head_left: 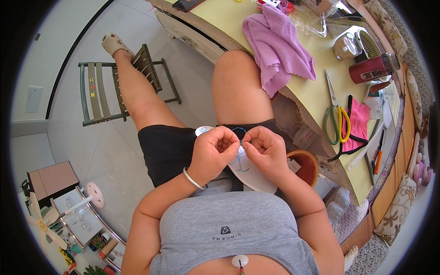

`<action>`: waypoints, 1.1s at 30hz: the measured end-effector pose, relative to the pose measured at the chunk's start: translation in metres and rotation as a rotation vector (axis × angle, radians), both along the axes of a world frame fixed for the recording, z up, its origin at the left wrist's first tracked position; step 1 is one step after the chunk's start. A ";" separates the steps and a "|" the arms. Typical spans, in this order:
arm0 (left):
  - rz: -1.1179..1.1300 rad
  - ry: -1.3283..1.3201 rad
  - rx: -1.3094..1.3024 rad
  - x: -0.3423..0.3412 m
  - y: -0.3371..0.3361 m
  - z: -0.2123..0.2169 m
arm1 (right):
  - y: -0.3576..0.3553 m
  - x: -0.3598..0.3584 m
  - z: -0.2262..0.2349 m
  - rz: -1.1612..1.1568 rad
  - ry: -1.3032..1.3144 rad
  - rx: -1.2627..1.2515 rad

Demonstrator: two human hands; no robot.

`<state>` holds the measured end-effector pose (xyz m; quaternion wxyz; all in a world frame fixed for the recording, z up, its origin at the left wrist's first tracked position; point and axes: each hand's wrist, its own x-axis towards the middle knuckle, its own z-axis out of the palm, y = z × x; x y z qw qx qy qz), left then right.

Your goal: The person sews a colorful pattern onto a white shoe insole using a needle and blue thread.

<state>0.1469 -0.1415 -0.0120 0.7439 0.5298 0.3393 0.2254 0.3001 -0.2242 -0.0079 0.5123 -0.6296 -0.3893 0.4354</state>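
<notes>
Left grip (214,153) and right grip (266,150) pinch blue cord (239,163) (thin, looped).

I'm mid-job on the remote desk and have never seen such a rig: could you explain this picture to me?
There is no machine, only two bare human hands: the left hand and the right hand. The picture comes from the left of two fisheye cameras worn on the head, looking down, so straight edges bend. The hands are close together, each grip a fingertip pinch on thin blue cord. A white rounded piece lies beneath, partly hidden. On the yellow tabletop to the right lie a purple cloth, scissors with green and yellow handles, and a pink-and-black fabric piece.
</notes>
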 end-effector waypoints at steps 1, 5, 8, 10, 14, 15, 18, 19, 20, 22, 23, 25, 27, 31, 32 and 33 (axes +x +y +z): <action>-0.002 0.002 0.002 0.000 0.000 0.000 | 0.000 0.000 -0.001 0.004 -0.004 0.010; 0.001 -0.001 -0.020 0.000 0.000 0.001 | 0.000 -0.001 -0.003 0.007 -0.010 0.029; 0.021 -0.010 -0.033 0.001 -0.001 0.002 | 0.000 -0.001 -0.004 0.010 -0.005 0.022; 0.018 -0.015 -0.037 0.001 -0.001 0.002 | -0.001 -0.001 -0.006 0.012 -0.001 0.017; 0.014 -0.005 -0.022 0.002 0.000 0.004 | -0.001 -0.001 -0.007 0.013 -0.018 0.027; 0.014 -0.007 -0.022 0.002 -0.001 0.004 | -0.001 -0.001 -0.007 0.013 -0.027 0.032; 0.015 -0.010 -0.023 0.002 -0.001 0.004 | -0.001 -0.001 -0.002 0.020 -0.057 0.024; 0.014 -0.010 -0.022 0.002 -0.001 0.004 | -0.001 -0.002 -0.001 0.022 -0.067 0.027; 0.013 -0.011 -0.023 0.002 -0.001 0.004 | -0.001 -0.002 0.000 0.025 -0.076 0.031; 0.012 -0.011 -0.025 0.001 -0.001 0.002 | -0.001 -0.002 -0.001 0.030 -0.099 0.037; 0.010 -0.012 -0.026 0.001 -0.001 0.002 | -0.002 -0.002 -0.002 0.033 -0.113 0.039; 0.008 -0.013 -0.027 0.001 -0.001 0.001 | -0.002 -0.002 -0.002 0.035 -0.128 0.043; 0.000 -0.002 -0.020 0.000 -0.001 0.001 | -0.001 -0.003 -0.001 0.034 -0.132 0.046; 0.072 -0.075 0.088 0.003 0.001 -0.003 | -0.001 -0.003 -0.002 0.033 -0.132 0.047; 0.057 -0.074 0.060 0.003 0.002 -0.003 | -0.001 -0.003 -0.001 0.040 -0.141 0.046; 0.041 -0.073 0.032 0.002 0.004 -0.002 | -0.001 -0.003 -0.001 0.047 -0.149 0.044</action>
